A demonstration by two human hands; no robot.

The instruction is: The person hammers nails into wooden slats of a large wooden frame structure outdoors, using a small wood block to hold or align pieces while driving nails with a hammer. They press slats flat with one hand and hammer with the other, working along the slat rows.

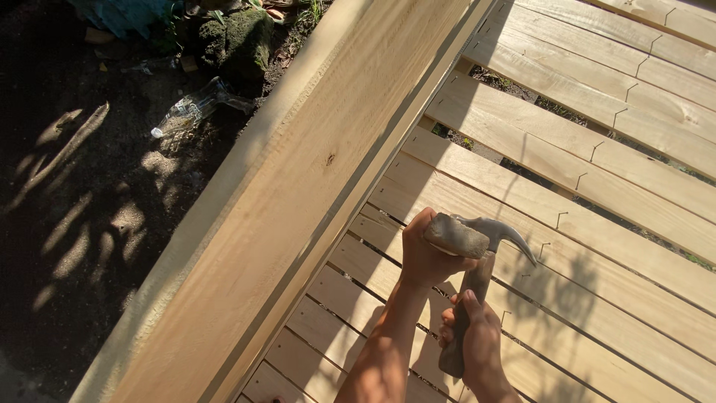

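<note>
Far left of the hands, a crushed clear plastic bottle (190,110) lies on dark soil. A wide pale wooden beam (298,194) runs diagonally just left of the hands. The left hand (425,254), forearm reaching up from below, is curled with its fingers closed against the head of a claw hammer (477,242). Just below and right, the right hand (477,339) is clamped around the hammer's handle. Beneath and to the right, slatted wooden planks (597,149) carry partly driven nails (559,219).
</note>
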